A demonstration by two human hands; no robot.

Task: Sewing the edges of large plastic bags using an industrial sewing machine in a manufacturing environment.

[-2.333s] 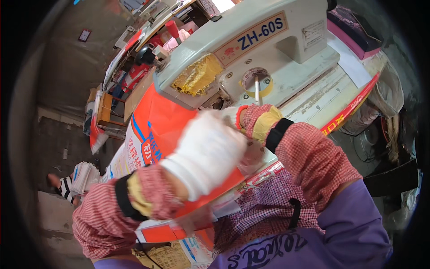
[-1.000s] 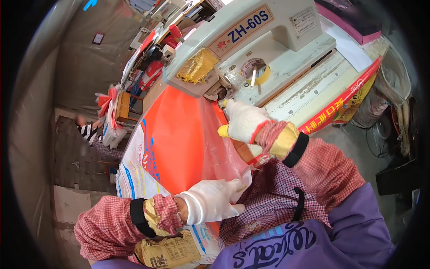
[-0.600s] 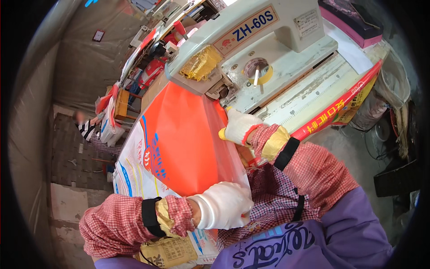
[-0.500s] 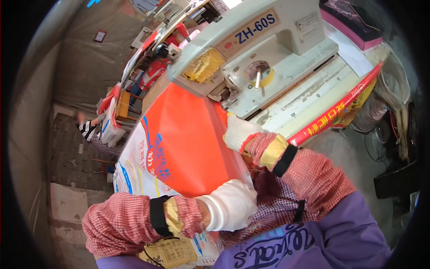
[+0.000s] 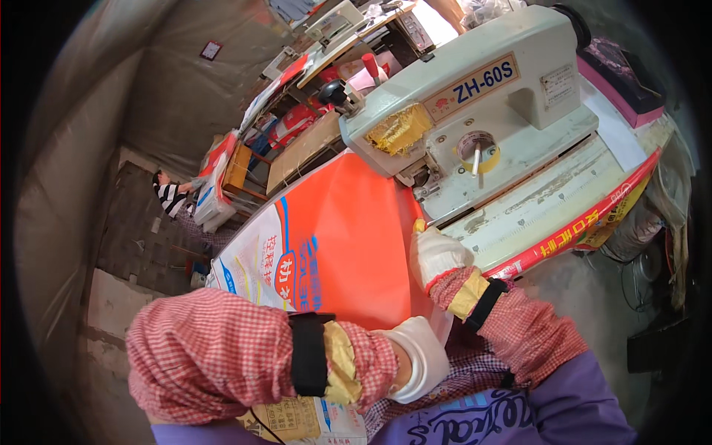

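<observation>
An orange and white printed sack [image 5: 352, 241] lies slanting in front of me, its upper edge under the head of a pale grey industrial sewing machine [image 5: 530, 122]. In a white knit glove, my right hand [image 5: 439, 256] is closed on the sack's right edge, just below the needle area. My left hand [image 5: 421, 360], also gloved in white, is curled at the sack's near right edge, close to my body. The left fingers are largely hidden behind the glove's back. Both forearms wear red checked sleeve covers with black bands.
A long red and yellow printed sack [image 5: 578, 236] hangs along the machine table's front edge. Right of the machine stands a pink and black box [image 5: 627, 85]. A wooden stool [image 5: 237, 169] and stacked sacks are at the left, with another person's striped sleeve [image 5: 172, 199] beyond.
My view has shifted, so the machine and sack appear lower and further right. My left hand has turned, showing less of its fingers. The right hand still holds the sack's edge.
</observation>
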